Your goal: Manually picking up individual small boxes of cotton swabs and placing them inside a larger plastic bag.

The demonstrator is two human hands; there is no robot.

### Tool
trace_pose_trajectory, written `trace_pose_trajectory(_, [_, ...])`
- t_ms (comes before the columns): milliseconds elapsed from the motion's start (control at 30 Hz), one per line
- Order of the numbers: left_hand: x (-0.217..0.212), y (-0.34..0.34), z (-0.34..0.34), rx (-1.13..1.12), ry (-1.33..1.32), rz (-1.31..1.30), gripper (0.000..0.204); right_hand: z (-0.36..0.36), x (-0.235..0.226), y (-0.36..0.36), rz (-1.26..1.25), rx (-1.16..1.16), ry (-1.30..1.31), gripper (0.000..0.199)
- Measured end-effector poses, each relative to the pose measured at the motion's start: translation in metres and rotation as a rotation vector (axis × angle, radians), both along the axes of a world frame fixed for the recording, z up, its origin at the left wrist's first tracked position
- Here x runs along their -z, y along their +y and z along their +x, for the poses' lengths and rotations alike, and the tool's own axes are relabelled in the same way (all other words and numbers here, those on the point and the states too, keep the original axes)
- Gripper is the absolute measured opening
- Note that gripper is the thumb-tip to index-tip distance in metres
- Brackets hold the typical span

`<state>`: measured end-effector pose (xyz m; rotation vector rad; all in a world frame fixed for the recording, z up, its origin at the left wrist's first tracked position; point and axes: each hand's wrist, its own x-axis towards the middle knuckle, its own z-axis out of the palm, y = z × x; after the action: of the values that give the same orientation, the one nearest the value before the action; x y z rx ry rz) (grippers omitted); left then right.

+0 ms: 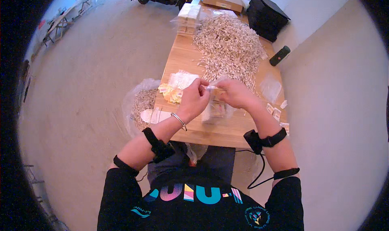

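My left hand (194, 98) is closed, its thumb and fingertips pinched at a small piece of clear plastic, seemingly a bag (211, 87). From the other side my right hand (236, 94) grips the same plastic, with fingers bent over it. Just below the hands, a clear plastic bag (214, 112) holding small printed packs rests on the table, partly hidden by my right hand. Beside my left hand lie yellow printed cards (172, 94) and a stack of clear little bags (183, 79). A big heap of small pale pieces (231, 44) covers the table beyond my hands.
The wooden table (182, 56) bears wrapped white packs (189, 18), a cardboard box (222, 2), a black box (267, 17) and a dark green cylinder (280, 56). A plastic sack of pale pieces (144, 99) stands at the left edge. Small printed packs (276, 112) lie at right, near the wall.
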<state>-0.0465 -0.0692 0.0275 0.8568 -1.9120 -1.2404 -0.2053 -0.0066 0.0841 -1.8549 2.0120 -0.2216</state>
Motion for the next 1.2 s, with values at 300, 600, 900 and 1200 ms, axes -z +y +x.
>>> trace_pose_trajectory(300, [0.005, 0.0, 0.007, 0.061, 0.038, -0.016, 0.022, 0.036, 0.014, 0.022, -0.35, 0.01, 0.499, 0.022])
trace_pose_trajectory(600, [-0.001, 0.004, 0.004, 0.089, 0.035, -0.022, 0.024, 0.029, 0.014, 0.019, -0.289, -0.078, 0.557, 0.029])
trace_pose_trajectory(900, [-0.001, 0.002, 0.006, 0.093, 0.039, -0.035, 0.026, 0.022, -0.007, 0.026, -0.111, -0.162, 0.36, 0.035])
trace_pose_trajectory(1200, [-0.013, 0.005, 0.004, 0.123, -0.046, -0.018, 0.026, 0.021, 0.001, 0.02, 0.103, -0.11, 0.208, 0.018])
